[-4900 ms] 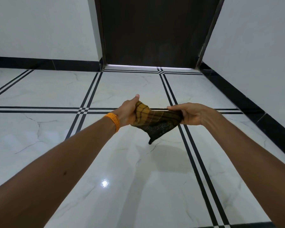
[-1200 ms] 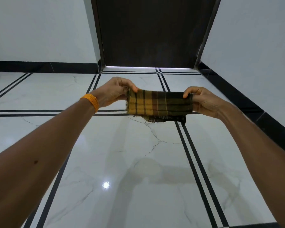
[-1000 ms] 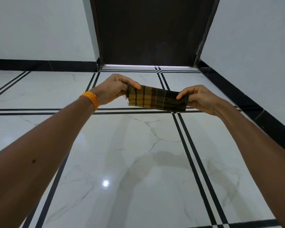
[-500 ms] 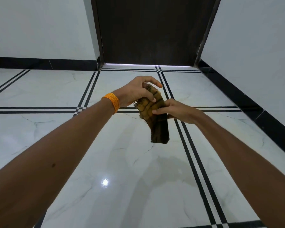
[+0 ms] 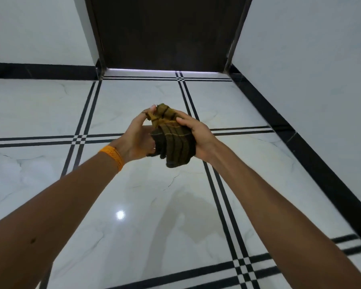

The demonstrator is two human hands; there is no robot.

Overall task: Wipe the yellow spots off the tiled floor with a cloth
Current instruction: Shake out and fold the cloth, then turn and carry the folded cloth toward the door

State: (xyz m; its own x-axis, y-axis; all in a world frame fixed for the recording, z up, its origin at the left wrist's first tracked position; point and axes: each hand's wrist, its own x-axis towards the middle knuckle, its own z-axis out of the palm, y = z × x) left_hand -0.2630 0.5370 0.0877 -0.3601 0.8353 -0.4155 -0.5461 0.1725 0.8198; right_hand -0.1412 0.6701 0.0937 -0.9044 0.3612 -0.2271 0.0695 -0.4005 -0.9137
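Cloth (image 5: 176, 140) now bunched btwn both hands; fingers closed on it, seemingly tight.

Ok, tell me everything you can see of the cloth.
The cloth is a woven-looking plaid, mustard yellow at the top and dark olive-brown lower down, with thin yellow and dark stripes. It is bunched and folded, held in the air above the floor. The left hand pinches its upper edge; the right hand grips its side. Its lower end hangs free.

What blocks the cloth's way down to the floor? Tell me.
Nothing visible. The cloth is bunched between the left hand and right hand, held above bare tiled floor. No yellow spots show.
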